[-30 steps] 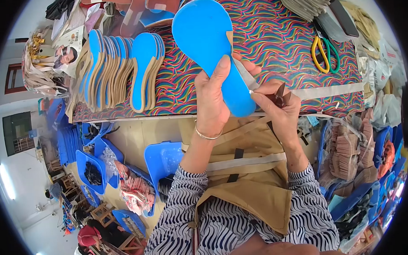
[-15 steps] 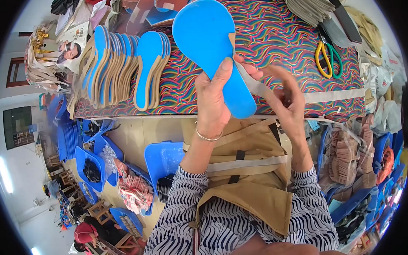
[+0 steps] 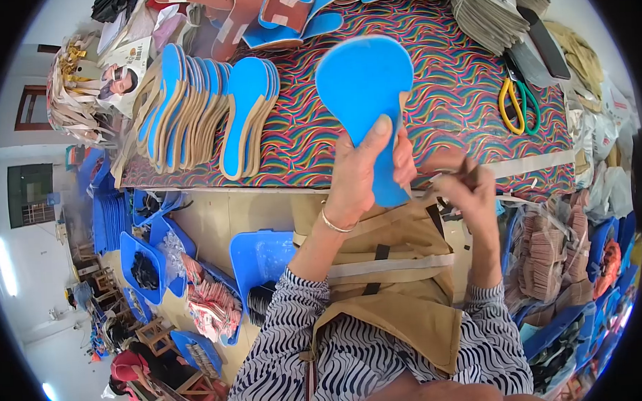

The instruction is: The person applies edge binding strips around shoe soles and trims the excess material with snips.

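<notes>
A blue insole (image 3: pixel 364 82) is raised above the patterned tabletop, wide end up. My left hand (image 3: pixel 362 167) grips its narrow part, thumb on the blue face and fingers behind the right edge. Tan edging strip (image 3: pixel 404 102) shows along that edge above my fingers. To the right of the insole's lower end, my right hand (image 3: pixel 471 195) is partly blurred, with its fingers pinched on the strip's free end. Edged blue insoles stand in a long row (image 3: pixel 183 113), beside a smaller bundle (image 3: pixel 251 118).
Scissors with yellow and green handles (image 3: pixel 512 105) lie at the table's right. A pale strip (image 3: pixel 532 165) crosses the table near its front edge. Stacked grey pieces (image 3: pixel 488 18) and brown-and-blue insoles (image 3: pixel 286 21) sit at the back. Blue bins (image 3: pixel 259 248) stand below; another person (image 3: pixel 132 366) sits lower left.
My left hand and the insole have shifted right and slightly down in view. My right hand has moved lower and right, away from the insole's edge, and less of the strip shows.
</notes>
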### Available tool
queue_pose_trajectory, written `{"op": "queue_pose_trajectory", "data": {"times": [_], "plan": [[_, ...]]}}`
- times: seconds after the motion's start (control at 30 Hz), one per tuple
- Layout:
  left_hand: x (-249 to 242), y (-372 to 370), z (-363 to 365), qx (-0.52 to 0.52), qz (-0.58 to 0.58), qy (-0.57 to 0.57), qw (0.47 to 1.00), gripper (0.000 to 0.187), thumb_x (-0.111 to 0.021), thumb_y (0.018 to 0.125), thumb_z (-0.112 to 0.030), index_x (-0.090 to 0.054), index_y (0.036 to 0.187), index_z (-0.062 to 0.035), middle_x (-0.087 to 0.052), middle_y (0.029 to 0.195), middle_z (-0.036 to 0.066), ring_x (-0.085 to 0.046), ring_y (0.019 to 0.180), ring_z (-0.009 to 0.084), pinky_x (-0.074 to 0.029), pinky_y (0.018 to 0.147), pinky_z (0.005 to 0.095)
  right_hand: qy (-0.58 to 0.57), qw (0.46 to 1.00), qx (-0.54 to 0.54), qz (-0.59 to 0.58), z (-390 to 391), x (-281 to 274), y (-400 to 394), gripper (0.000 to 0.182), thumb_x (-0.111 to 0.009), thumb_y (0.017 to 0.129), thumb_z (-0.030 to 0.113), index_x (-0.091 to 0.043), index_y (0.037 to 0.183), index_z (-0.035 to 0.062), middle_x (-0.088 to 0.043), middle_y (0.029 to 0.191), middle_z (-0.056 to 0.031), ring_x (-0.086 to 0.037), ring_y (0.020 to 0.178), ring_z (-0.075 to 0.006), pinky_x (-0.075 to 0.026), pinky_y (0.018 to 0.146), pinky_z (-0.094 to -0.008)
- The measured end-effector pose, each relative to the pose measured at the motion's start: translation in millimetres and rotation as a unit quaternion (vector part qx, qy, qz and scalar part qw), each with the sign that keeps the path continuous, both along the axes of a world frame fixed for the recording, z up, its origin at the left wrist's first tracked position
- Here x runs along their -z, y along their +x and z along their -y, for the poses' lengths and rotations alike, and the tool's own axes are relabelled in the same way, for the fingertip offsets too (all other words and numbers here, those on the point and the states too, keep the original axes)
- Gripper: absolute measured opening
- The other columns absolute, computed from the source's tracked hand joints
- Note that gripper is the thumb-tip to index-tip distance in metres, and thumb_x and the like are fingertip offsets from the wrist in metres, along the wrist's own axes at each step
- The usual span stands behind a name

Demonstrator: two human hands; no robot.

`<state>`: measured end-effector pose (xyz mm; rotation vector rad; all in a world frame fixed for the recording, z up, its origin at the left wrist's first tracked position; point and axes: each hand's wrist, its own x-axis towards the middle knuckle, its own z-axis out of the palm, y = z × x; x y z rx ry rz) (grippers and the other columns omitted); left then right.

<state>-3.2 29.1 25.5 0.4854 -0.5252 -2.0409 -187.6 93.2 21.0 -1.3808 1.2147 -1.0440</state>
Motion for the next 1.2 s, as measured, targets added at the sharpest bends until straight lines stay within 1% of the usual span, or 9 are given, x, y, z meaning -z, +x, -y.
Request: {"op": "queue_pose_trajectory", "data": {"times": [0.07, 0.1, 0.23, 0.4, 0.57, 0.9, 1.0, 1.1, 1.2], "plan": [[2.7, -4.4, -6.0, 0.022, 0.032, -0.020, 0.999, 0.022, -0.063, 0.093, -0.018, -0.056, 0.100, 0.0019, -0.056, 0.066, 0.007, -0.054, 0.052, 0.0162, -0.045, 0.047, 0.0324, 0.021, 0.985, 0.142, 0.097, 11.2, -10.1, -0.8, 0.016, -0.068, 0.084, 0.001, -0.068, 0.101, 0.0010, -0.066, 0.091, -0.0024, -0.059, 0.077, -0.0067, -0.044, 0.062, -0.0195], [3.3, -7.3, -9.2, 0.040, 0.064, -0.039, 0.996, 0.019, -0.064, 0.092, -0.013, -0.056, 0.100, 0.0019, -0.057, 0.065, 0.007, -0.053, 0.051, 0.0151, -0.045, 0.047, 0.0313, -0.036, 0.977, 0.172, 0.125, 20.4, -11.6, 9.2, 0.012, -0.065, 0.081, -0.001, -0.069, 0.092, -0.0016, -0.066, 0.089, -0.0028, -0.050, 0.061, -0.0049, -0.035, 0.052, -0.0204], [-1.7, -15.2, -17.1, 0.077, 0.118, -0.085, 0.986, 0.018, -0.065, 0.088, -0.006, -0.057, 0.102, 0.0030, -0.061, 0.067, 0.008, -0.056, 0.052, 0.0146, -0.045, 0.047, 0.0288, -0.026, 0.964, 0.086, 0.249, 32.3, -7.5, 15.9, 0.006, -0.064, 0.083, -0.004, -0.064, 0.089, -0.0029, -0.062, 0.075, -0.0013, -0.055, 0.060, -0.0052, -0.039, 0.053, -0.0202], [-2.2, -15.0, -16.7, 0.098, 0.145, -0.102, 0.979, 0.027, -0.064, 0.089, -0.005, -0.056, 0.113, 0.0054, -0.069, 0.080, 0.015, -0.065, 0.060, 0.0177, -0.050, 0.050, 0.0270, 0.037, 0.963, 0.095, 0.250, 25.2, 4.0, 15.0, 0.008, -0.064, 0.084, -0.002, -0.059, 0.077, -0.0012, -0.055, 0.070, 0.0023, -0.057, 0.065, -0.0039, -0.044, 0.054, -0.0226], [-5.0, -17.8, -21.1, 0.106, 0.155, -0.076, 0.979, 0.024, -0.061, 0.091, -0.006, -0.056, 0.111, 0.0058, -0.069, 0.082, 0.017, -0.067, 0.063, 0.0199, -0.054, 0.053, 0.0292, -0.158, 0.972, 0.136, 0.104, 36.9, 12.7, 11.0, 0.005, -0.067, 0.083, -0.003, -0.063, 0.083, 0.0008, -0.060, 0.065, -0.0002, -0.051, 0.052, -0.0034, -0.039, 0.047, -0.0203], [-3.1, -11.1, -9.6, 0.079, 0.203, -0.118, 0.969, 0.019, -0.064, 0.088, -0.007, -0.060, 0.103, 0.0036, -0.069, 0.081, 0.017, -0.068, 0.067, 0.0232, -0.056, 0.058, 0.0326, -0.010, 0.971, 0.102, 0.217, 28.5, 0.2, 20.5, 0.012, -0.071, 0.079, -0.003, -0.067, 0.090, 0.0001, -0.063, 0.067, 0.0006, -0.055, 0.058, -0.0024, -0.040, 0.048, -0.0206], [-14.8, 3.1, 4.1, -0.009, 0.172, -0.048, 0.984, 0.018, -0.064, 0.088, -0.009, -0.059, 0.101, 0.0023, -0.068, 0.081, 0.017, -0.069, 0.069, 0.0249, -0.056, 0.062, 0.0354, -0.033, 0.998, 0.043, -0.008, 17.5, -7.6, 14.8, 0.034, -0.070, 0.075, -0.006, -0.067, 0.108, 0.0007, -0.066, 0.076, -0.0028, -0.058, 0.062, -0.0063, -0.043, 0.050, -0.0247], [-11.9, 10.0, 11.1, -0.063, 0.134, -0.001, 0.989, 0.019, -0.062, 0.093, -0.016, -0.058, 0.103, -0.0003, -0.066, 0.078, 0.012, -0.065, 0.067, 0.0243, -0.054, 0.063, 0.0362, -0.201, 0.955, -0.040, -0.215, 1.1, 9.1, 16.1, 0.050, -0.065, 0.069, -0.007, -0.064, 0.118, 0.0017, -0.063, 0.078, -0.0136, -0.057, 0.058, -0.0222, -0.046, 0.053, -0.0333], [-6.0, 13.3, 16.0, -0.082, 0.025, 0.034, 0.996, 0.019, -0.058, 0.097, -0.022, -0.057, 0.100, -0.0029, -0.058, 0.071, 0.005, -0.055, 0.059, 0.0183, -0.046, 0.058, 0.0322, -0.179, 0.957, -0.025, -0.228, -11.6, 14.6, 12.5, 0.052, -0.064, 0.067, -0.007, -0.063, 0.119, 0.0015, -0.062, 0.075, -0.0135, -0.057, 0.057, -0.0233, -0.046, 0.054, -0.0346]]}}
